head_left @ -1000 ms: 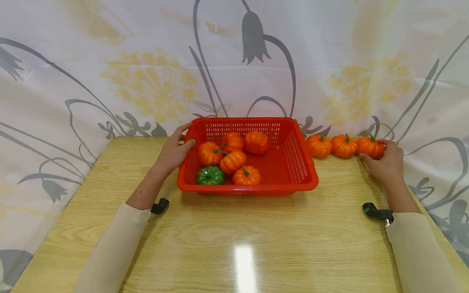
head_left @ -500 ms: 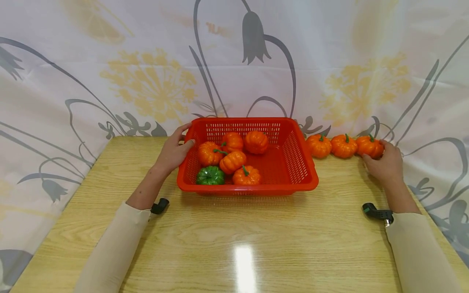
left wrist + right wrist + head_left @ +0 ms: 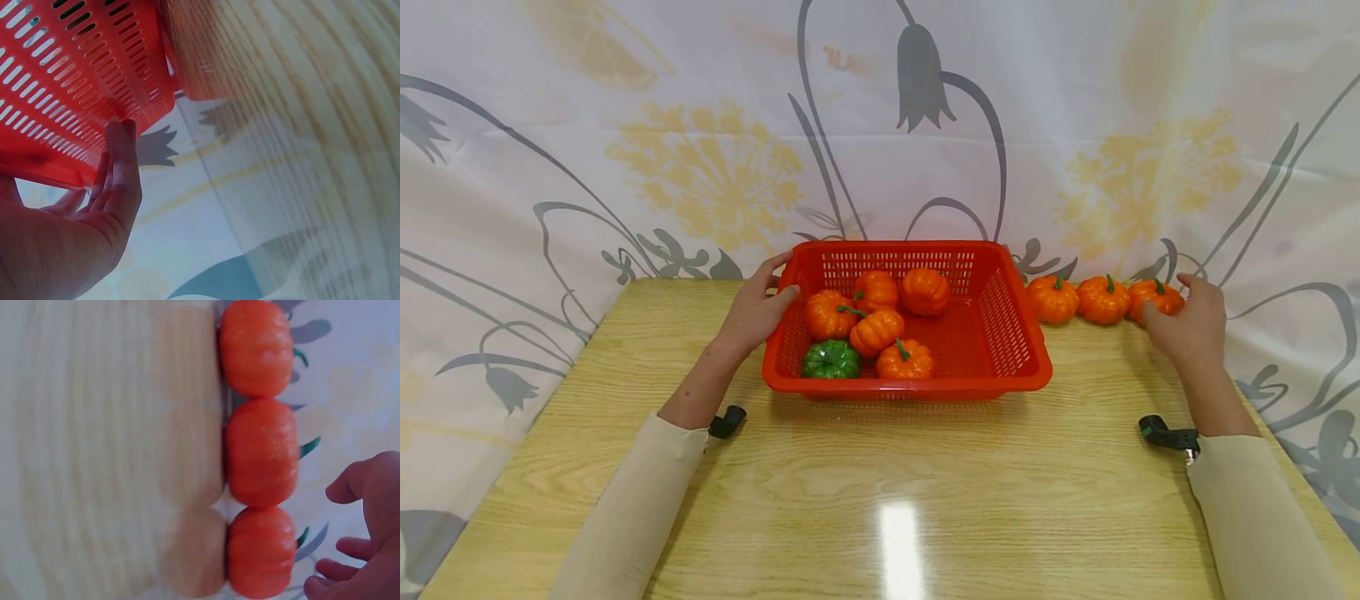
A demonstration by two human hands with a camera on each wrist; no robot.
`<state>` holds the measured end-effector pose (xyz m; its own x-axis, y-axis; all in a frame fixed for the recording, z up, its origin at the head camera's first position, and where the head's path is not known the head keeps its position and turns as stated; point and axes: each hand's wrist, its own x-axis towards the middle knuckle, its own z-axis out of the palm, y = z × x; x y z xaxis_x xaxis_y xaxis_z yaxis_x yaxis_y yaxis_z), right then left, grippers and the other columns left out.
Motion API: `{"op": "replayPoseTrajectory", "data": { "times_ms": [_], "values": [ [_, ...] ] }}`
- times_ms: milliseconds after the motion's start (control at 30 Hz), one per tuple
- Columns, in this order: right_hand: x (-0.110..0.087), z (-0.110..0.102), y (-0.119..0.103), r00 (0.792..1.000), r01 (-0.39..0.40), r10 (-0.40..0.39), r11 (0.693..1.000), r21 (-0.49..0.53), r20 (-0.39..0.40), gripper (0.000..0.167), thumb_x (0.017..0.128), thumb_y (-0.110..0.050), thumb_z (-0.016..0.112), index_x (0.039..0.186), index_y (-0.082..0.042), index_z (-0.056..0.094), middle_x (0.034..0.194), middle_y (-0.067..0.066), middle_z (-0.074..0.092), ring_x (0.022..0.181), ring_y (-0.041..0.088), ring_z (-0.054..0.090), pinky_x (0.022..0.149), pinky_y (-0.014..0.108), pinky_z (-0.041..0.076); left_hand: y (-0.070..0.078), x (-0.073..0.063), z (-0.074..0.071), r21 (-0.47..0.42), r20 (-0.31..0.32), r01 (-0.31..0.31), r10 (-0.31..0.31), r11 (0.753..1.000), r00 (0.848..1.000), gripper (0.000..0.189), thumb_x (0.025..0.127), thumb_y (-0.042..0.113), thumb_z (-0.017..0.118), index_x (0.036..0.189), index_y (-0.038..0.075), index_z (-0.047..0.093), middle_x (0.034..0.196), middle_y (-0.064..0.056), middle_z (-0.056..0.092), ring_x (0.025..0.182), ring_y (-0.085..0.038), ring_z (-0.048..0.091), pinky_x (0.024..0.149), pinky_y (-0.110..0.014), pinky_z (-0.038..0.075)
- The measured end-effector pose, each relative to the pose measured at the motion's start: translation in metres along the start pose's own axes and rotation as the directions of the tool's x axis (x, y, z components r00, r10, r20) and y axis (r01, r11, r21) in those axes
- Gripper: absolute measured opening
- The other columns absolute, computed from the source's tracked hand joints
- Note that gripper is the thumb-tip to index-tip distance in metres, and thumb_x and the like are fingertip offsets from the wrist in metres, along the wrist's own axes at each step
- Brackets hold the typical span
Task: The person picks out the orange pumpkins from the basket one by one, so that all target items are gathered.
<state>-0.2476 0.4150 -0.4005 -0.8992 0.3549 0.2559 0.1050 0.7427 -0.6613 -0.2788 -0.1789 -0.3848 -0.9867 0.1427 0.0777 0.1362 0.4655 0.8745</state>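
My left hand (image 3: 756,312) grips the left rim of a red plastic basket (image 3: 910,385), thumb at the rim and fingers against the outer wall. The left wrist view shows those fingers (image 3: 122,169) below the rim. Inside the basket lie several orange toy pumpkins (image 3: 877,332) and one green pumpkin (image 3: 831,360). Right of the basket, three orange pumpkins stand in a row: a left one (image 3: 1052,301), a middle one (image 3: 1102,301) and a right one (image 3: 1153,297). My right hand (image 3: 1195,329) is by the right pumpkin, its fingers spread and apart from it in the right wrist view.
The wooden table (image 3: 820,500) stretches in front of the basket. A flower-printed cloth (image 3: 700,125) hangs behind the table, close to the row of pumpkins. Each wrist carries a black camera mount (image 3: 1167,433).
My right hand has let go of the right pumpkin and its fingers have spread. The right pumpkin has shifted slightly left against the middle one. The left hand and basket stay put.
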Motion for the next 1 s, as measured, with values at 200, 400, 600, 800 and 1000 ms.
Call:
{"op": "replayPoseTrajectory", "data": {
  "times_ms": [200, 400, 600, 800, 1000],
  "values": [
    [-0.005, -0.002, -0.026, 0.995, 0.089, -0.088, 0.996, 0.024, -0.037, 0.064, 0.098, -0.019, 0.057, 0.152, 0.014, 0.044, 0.15, 0.04, 0.043, 0.14, 0.056, 0.039, 0.118, 0.066, 0.032, 0.0, 0.0, 0.0, -0.011, 0.006, -0.01, 0.01, 1.0, 1.0, 0.063, 0.11, 0.022, 0.052, 0.169, 0.02, 0.029, 0.137, -0.025, 0.058, 0.112, -0.039, 0.066, 0.087, -0.044, 0.064],
    [-0.018, -0.002, -0.058, 0.991, 0.132, -0.132, 0.99, 0.051, 0.01, 0.061, 0.1, -0.019, 0.057, 0.152, 0.01, 0.045, 0.146, 0.035, 0.042, 0.128, 0.049, 0.039, 0.106, 0.058, 0.034, 0.001, -0.001, 0.0, -0.014, 0.01, -0.008, 0.008, 1.0, 1.0, 0.063, 0.11, 0.022, 0.052, 0.169, 0.02, 0.029, 0.138, -0.025, 0.057, 0.114, -0.039, 0.065, 0.088, -0.045, 0.064],
    [-0.033, 0.001, -0.086, 0.978, 0.188, -0.194, 0.978, 0.087, 0.071, 0.06, 0.104, -0.026, 0.059, 0.153, 0.005, 0.044, 0.149, 0.029, 0.042, 0.131, 0.047, 0.04, 0.107, 0.058, 0.036, 0.001, -0.001, 0.0, -0.009, 0.005, -0.015, 0.015, 1.0, 1.0, 0.063, 0.11, 0.022, 0.052, 0.169, 0.02, 0.03, 0.138, -0.026, 0.058, 0.114, -0.04, 0.066, 0.09, -0.049, 0.063],
    [-0.05, 0.007, -0.114, 0.944, 0.286, -0.305, 0.946, 0.153, 0.124, 0.054, 0.102, -0.021, 0.064, 0.148, 0.005, 0.049, 0.152, 0.029, 0.046, 0.14, 0.053, 0.043, 0.118, 0.067, 0.034, 0.0, 0.0, -0.001, -0.019, 0.013, -0.006, 0.006, 1.0, 1.0, 0.063, 0.111, 0.023, 0.052, 0.17, 0.022, 0.029, 0.14, -0.025, 0.056, 0.114, -0.039, 0.065, 0.089, -0.045, 0.063],
    [-0.064, 0.018, -0.135, 0.888, 0.395, -0.428, 0.897, 0.2, 0.167, 0.048, 0.1, -0.013, 0.07, 0.143, 0.003, 0.055, 0.144, 0.023, 0.056, 0.137, 0.045, 0.05, 0.115, 0.065, 0.039, 0.001, -0.001, -0.001, -0.024, 0.015, -0.003, 0.004, 1.0, 1.0, 0.064, 0.111, 0.021, 0.052, 0.17, 0.023, 0.028, 0.138, -0.025, 0.056, 0.112, -0.039, 0.065, 0.085, -0.039, 0.063]
  ]
}}
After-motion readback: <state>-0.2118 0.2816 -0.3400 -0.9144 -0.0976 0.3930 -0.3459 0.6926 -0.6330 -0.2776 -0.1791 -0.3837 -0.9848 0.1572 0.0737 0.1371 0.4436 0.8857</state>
